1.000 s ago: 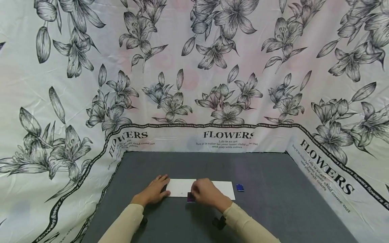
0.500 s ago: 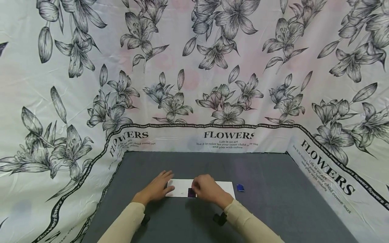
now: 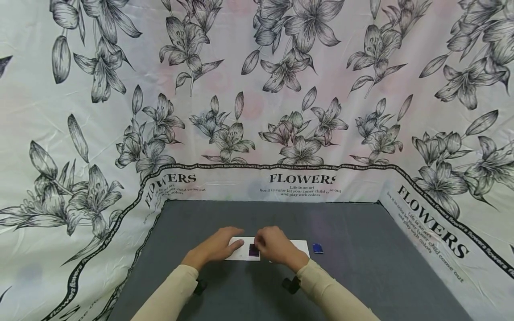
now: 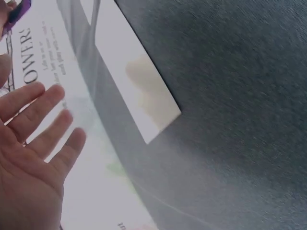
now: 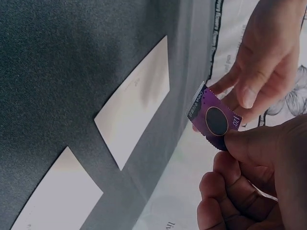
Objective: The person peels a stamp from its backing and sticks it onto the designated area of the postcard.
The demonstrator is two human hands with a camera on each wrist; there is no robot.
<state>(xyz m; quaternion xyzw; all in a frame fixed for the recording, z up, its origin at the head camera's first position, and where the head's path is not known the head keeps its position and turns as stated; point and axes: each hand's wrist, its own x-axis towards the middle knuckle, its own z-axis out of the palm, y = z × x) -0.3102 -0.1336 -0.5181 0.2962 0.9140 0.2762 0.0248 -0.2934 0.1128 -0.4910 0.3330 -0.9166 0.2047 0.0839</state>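
A purple postage stamp [image 5: 225,106] with serrated edges, a dark oval and "120" printed on it is pinched at one corner between the thumb and forefinger of my right hand [image 3: 278,246]. It is held up above a white card [image 3: 241,255]. My left hand [image 3: 217,244] is raised just left of the stamp. In the right wrist view its fingers are behind the stamp's far edge; whether they touch it I cannot tell. The left wrist view has the left palm with its fingers extended. A second white card [image 3: 302,248] is partly hidden under my right hand.
A small blue item [image 3: 317,248], perhaps a packet, lies right of the cards on the dark grey tabletop [image 3: 361,276]. White cloth [image 3: 225,187] printed with flowers and lettering hangs around the table's back and sides.
My left hand has lifted off the left card and moved right toward the stamp. The right hand has raised the stamp slightly from the card's near edge.
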